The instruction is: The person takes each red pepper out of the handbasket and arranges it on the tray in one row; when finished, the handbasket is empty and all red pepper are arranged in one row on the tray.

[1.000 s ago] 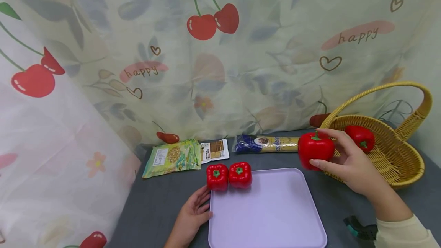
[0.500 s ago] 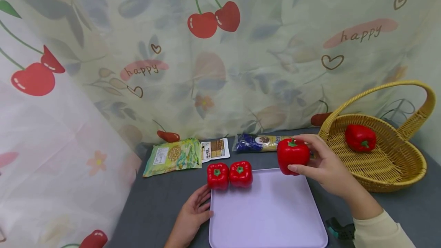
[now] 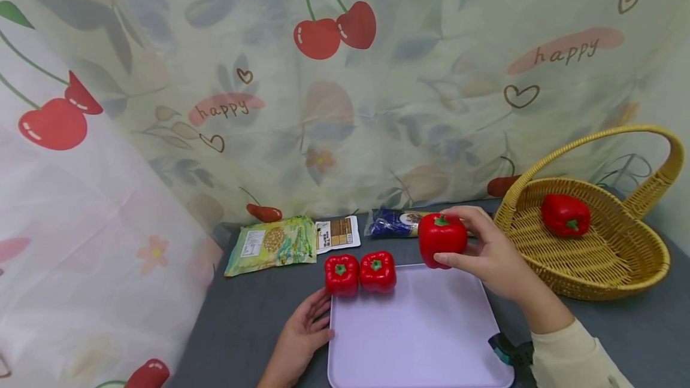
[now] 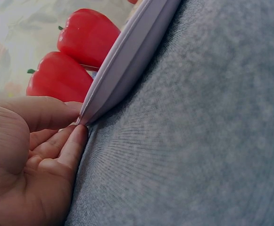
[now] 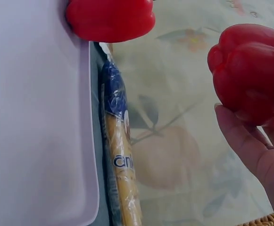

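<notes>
My right hand (image 3: 493, 253) holds a red bell pepper (image 3: 442, 239) upright, stem up, over the far right edge of the lilac tray (image 3: 415, 340). In the right wrist view the fingers and thumb grip this pepper (image 5: 250, 73) from both sides. My left hand (image 3: 299, 337) is at the tray's left edge. The left wrist view shows its thumb and fingertips pinching the tray's rim (image 4: 120, 61). Two more bell peppers, a left one (image 3: 341, 275) and a right one (image 3: 377, 272), stand side by side at the tray's far left corner.
A yellow wicker basket (image 3: 609, 274) with a tall handle stands at the right, one red bell pepper (image 3: 565, 215) lying inside. Behind the tray lie a green food bag (image 3: 277, 244), a small white-and-brown packet (image 3: 338, 234) and a pasta pack (image 3: 390, 223). A patterned curtain hangs behind.
My right hand has carried the bell pepper leftward from beside the basket to over the tray's far edge. My left hand and the two peppers on the tray have stayed in place.
</notes>
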Motion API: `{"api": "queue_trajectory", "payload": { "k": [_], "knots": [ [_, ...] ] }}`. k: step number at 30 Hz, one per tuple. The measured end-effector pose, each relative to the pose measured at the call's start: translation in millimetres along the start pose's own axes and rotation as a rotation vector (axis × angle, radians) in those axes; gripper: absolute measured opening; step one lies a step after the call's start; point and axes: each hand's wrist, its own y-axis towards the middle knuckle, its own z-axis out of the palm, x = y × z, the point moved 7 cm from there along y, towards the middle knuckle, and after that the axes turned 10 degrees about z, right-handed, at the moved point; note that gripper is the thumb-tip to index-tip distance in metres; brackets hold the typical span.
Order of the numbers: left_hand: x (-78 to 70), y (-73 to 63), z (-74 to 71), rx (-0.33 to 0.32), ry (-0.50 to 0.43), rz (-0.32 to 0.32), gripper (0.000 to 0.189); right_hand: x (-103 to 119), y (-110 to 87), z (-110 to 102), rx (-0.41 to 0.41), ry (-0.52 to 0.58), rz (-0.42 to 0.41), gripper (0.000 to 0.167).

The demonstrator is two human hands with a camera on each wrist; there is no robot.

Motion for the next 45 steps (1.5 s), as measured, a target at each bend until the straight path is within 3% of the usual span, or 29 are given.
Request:
{"api": "queue_trajectory", "payload": {
  "k": [14,19,28,37,45],
  "knots": [
    [-1.0,0.5,1.5,0.004,0.01,0.01,0.084,-29.1,3.8,19.1,0.045,0.034,0.081,0.078],
    [-1.0,1.4,0.1,0.01,0.015,0.021,0.085,-44.9,5.6,28.4,0.064,-0.028,0.114,0.074],
    [-1.8,1.2,0.1,0.015,0.018,0.042,0.084,-71.7,5.7,45.3,0.161,-0.108,0.221,0.085],
    [-1.0,1.1,0.3,0.011,0.016,0.024,0.085,-79.4,2.3,53.5,0.159,-0.139,0.262,0.085],
    [-1.3,0.7,0.3,0.006,0.016,0.004,0.085,-81.6,1.5,61.4,0.152,-0.148,0.25,0.087]
  ]
}}
